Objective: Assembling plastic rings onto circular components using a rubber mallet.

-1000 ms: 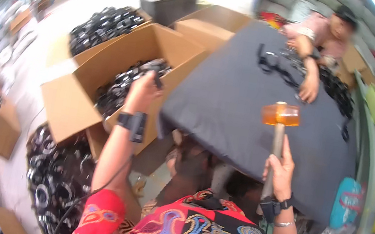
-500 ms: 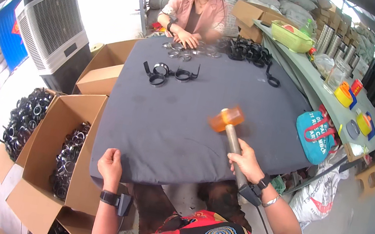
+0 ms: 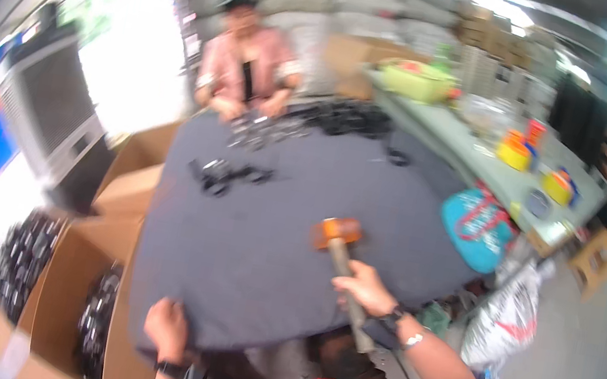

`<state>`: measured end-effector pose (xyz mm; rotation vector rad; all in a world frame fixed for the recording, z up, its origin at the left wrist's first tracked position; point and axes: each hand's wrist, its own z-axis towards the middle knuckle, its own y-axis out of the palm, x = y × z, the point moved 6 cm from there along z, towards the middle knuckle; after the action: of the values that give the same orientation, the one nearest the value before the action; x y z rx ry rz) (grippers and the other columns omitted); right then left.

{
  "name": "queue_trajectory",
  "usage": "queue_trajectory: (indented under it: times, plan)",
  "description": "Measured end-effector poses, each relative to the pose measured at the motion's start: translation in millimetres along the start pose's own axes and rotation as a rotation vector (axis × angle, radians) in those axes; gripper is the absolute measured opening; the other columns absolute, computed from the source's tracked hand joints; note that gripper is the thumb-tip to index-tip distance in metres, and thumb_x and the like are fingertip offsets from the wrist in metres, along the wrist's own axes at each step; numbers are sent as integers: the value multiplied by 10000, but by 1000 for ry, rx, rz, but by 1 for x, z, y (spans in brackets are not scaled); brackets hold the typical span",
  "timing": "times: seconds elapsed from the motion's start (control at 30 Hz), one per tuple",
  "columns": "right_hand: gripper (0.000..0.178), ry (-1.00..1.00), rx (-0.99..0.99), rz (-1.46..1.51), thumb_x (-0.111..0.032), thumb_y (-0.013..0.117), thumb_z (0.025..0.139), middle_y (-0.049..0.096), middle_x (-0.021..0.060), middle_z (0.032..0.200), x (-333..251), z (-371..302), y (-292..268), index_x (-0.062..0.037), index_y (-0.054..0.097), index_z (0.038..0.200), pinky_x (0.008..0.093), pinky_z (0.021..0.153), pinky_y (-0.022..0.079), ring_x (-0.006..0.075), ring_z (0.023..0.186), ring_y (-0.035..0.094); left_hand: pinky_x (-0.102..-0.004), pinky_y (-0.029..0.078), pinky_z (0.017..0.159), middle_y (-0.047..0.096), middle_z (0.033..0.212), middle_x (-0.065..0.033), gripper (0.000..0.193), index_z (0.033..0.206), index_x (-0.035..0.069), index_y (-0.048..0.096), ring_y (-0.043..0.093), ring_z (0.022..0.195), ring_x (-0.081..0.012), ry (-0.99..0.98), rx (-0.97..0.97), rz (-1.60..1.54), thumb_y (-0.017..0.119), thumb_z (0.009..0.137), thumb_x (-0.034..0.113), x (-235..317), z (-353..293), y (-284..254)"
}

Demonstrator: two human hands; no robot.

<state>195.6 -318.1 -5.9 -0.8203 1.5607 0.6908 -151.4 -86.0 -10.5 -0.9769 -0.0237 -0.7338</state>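
Observation:
My right hand point(image 3: 367, 289) is wrapped round the handle of a mallet point(image 3: 341, 254) with an orange head, held over the near right part of the grey cloth-covered table point(image 3: 271, 240). My left hand point(image 3: 167, 325) is curled closed at the table's near left edge; its fingertips are hidden, so I cannot tell what they hold. A few black ring-shaped clamps point(image 3: 219, 174) lie farther off, left of the middle, blurred by motion. Beyond them, a co-worker in pink point(image 3: 249, 60) has both hands by a group of shiny rings point(image 3: 257, 131).
Cardboard boxes point(image 3: 90, 242) with black rings stand left of the table, near a large air cooler point(image 3: 53, 99). A pile of black clamps point(image 3: 348, 117) sits at the far edge. A teal bag point(image 3: 477, 231) and a side bench point(image 3: 456, 143) with tape rolls border the right.
The view has tilted up and turned slightly right, so everything appears lower and farther left, with blur. Both hands keep their grip shapes. The co-worker's hands have moved apart.

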Motion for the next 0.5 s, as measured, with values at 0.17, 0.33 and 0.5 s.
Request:
queue_trajectory:
  times: [0.17,0.33,0.5]
  plan:
    - [580,-91,62,140,-82,655,830,589,55,815,-4,30,-8,38,410,1343,288,476,494,130,588,576,-404,463,611,610,698,-121,114,787,8,585,608,681,-293,36,83,28,630,811,109,-25,-6,-2]
    - [715,-281,224,-180,-164,667,819,656,174,962,-13,15,-74,60,342,1415,335,784,522,209,828,660,-434,479,568,650,723,-173,227,808,44,650,608,620,-367,152,43,-12,619,869,261,17,2,-13]
    - [526,-462,376,-635,-219,591,859,606,253,1135,-17,-18,-90,50,497,1302,425,900,472,388,1031,595,-441,485,585,667,753,-181,241,838,44,661,618,635,-374,148,-38,9,624,868,280,6,1,-19]
